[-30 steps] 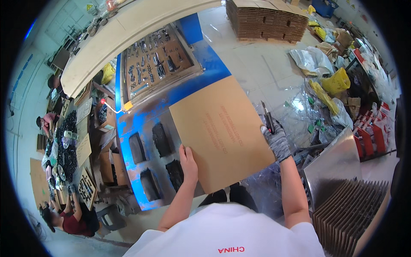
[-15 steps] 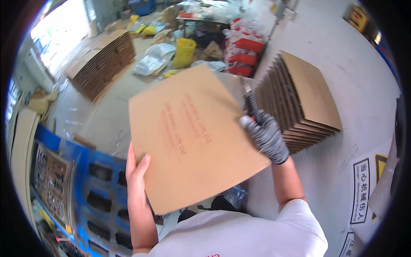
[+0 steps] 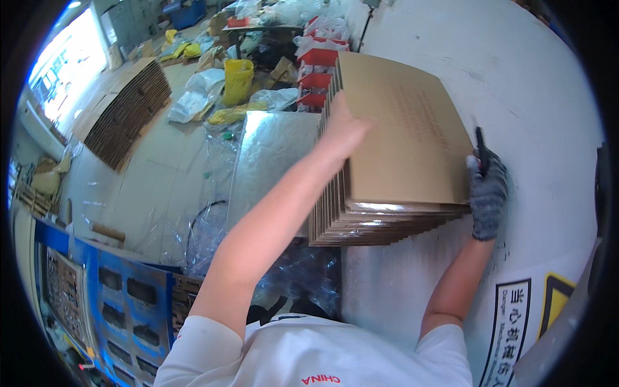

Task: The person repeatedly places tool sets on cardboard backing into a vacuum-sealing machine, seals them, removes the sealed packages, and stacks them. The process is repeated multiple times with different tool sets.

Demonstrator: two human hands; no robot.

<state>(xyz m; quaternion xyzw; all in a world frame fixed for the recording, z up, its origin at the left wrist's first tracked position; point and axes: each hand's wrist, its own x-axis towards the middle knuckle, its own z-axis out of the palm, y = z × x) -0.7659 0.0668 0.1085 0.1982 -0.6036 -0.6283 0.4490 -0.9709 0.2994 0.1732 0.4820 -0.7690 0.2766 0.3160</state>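
Observation:
A flat cardboard carton [image 3: 403,129] with faint red print lies on top of a stack of similar cartons [image 3: 361,226]. My bare left hand [image 3: 345,132], a little blurred, grips this top carton by its left edge, thumb over the upper face. At the carton's right edge is my right hand [image 3: 489,193] in a grey knitted glove. Its fingers are closed round a dark, slim tool that looks like a utility knife [image 3: 481,145], pointing away from me. The fingers under the carton's edges are hidden.
Left of the stack is a silvery metal surface [image 3: 271,168], with clear plastic film [image 3: 296,277] below it. Another cardboard stack [image 3: 129,116] stands on the floor at far left. Red bins [image 3: 316,80] and a yellow bucket [image 3: 238,82] are behind. A blue rack [image 3: 132,303] stands near left.
The carton held in front of me has moved right onto the stack. My left hand has swung right and up to its left edge; my right hand has moved right with the tool.

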